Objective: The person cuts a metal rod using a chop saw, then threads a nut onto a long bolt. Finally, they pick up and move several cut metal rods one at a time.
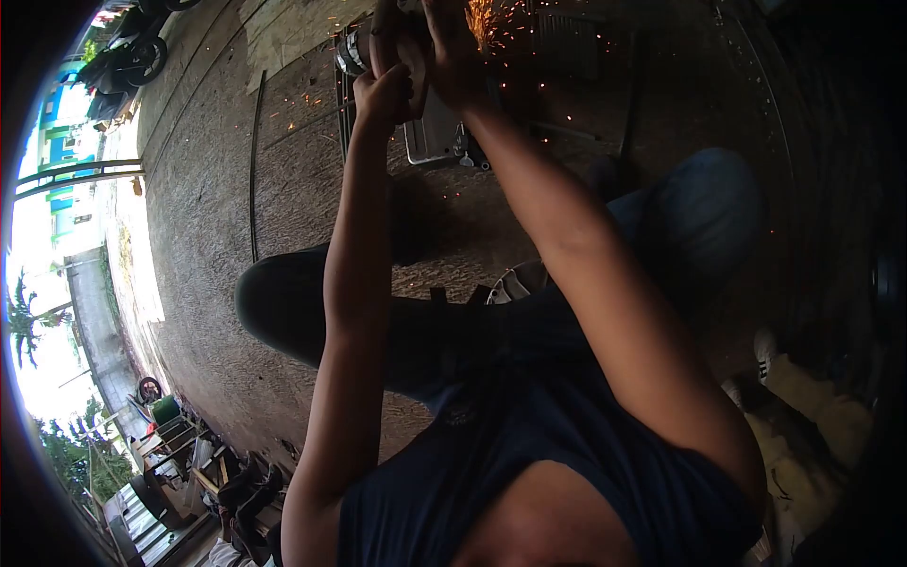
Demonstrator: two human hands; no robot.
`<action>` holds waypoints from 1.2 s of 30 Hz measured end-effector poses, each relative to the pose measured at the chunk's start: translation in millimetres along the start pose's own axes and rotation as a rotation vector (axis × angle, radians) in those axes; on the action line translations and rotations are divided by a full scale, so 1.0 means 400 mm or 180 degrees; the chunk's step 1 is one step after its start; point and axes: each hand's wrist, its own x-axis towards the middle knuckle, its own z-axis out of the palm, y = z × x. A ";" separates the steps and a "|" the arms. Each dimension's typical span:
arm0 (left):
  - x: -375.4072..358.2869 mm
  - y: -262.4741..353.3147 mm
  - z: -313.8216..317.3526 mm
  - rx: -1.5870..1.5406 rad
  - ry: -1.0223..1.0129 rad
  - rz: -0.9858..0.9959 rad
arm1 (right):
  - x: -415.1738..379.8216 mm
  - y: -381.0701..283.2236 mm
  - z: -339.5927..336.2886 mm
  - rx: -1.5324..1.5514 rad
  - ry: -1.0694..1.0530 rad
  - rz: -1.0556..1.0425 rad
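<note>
Both my arms reach forward over my bent knees. My left hand point(383, 90) and my right hand point(449, 52) are closed together on a power grinder point(351, 52), whose silver end sticks out to the left of my fingers. Orange sparks point(487, 19) fly off just right of my right hand. Directly under my hands, on the concrete floor, lies a grey metal piece point(435, 132) on dark metal bars. My hands hide the grinder's disc and the point where it meets the metal.
A thin black rod point(253, 170) lies along the floor on the left. A motorcycle point(132, 52) stands at the far left top. Scrap and tools point(189, 472) are piled at bottom left. A white shoe point(765, 350) shows at the right.
</note>
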 end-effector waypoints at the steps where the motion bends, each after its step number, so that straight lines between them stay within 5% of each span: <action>1: -0.003 0.001 0.001 -0.0032 0.0007 -0.0019 | -0.001 0.001 0.000 0.0000 -0.0026 0.0022; 36: 0.001 -0.012 0.001 -0.0055 -0.0034 -0.0003 | 0.033 -0.041 -0.082 0.0778 -0.0593 0.0357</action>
